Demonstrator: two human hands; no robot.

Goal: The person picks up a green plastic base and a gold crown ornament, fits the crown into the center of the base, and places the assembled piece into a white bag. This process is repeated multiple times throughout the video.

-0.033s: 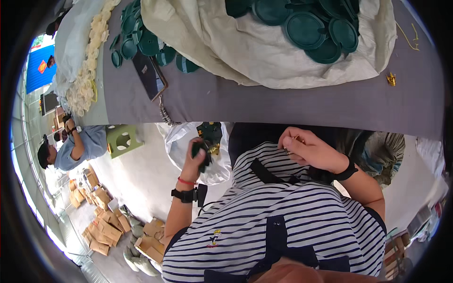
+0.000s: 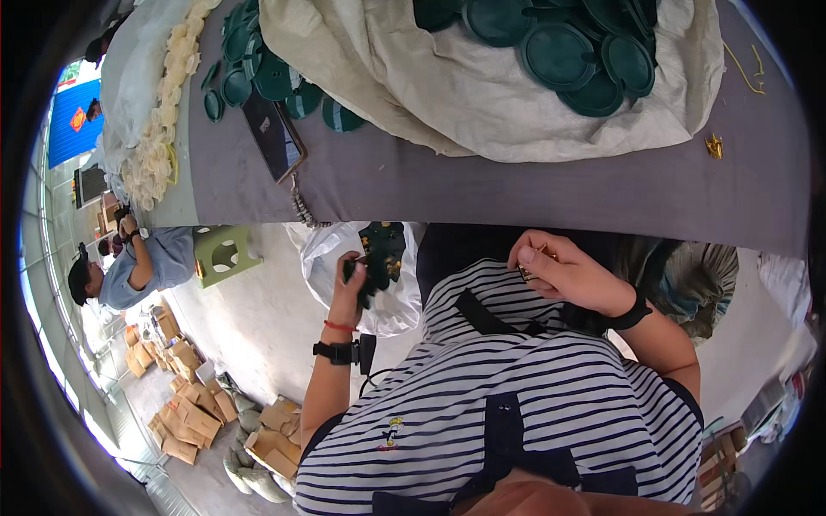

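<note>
My left hand [image 2: 345, 289] is raised over a white plastic bag [image 2: 320, 265] below the table edge. Its fingers close on a dark green plastic piece [image 2: 373, 282], whose outline is smeared. Inside the bag's mouth lie several dark green pieces with gold bits [image 2: 384, 245]. In front of the striped shirt, my right hand [image 2: 572, 273] is curled with thumb and fingers together. Small gold-coloured pieces [image 2: 527, 272] peek out between its fingertips, mostly hidden.
On the grey-covered table [image 2: 516, 193] rests a cream sack [image 2: 482, 129] with dark green round lids [image 2: 557, 56] on it. A phone [image 2: 274, 138] with a beaded strap and a gold bit [image 2: 713, 146] lie there too. A person [image 2: 151, 267] sits at left near a green stool [image 2: 222, 256].
My left hand has turned slightly and shifted left, and the green piece shows farther right of its fingers. My right hand stays nearly in place, with its fingertips slightly shifted.
</note>
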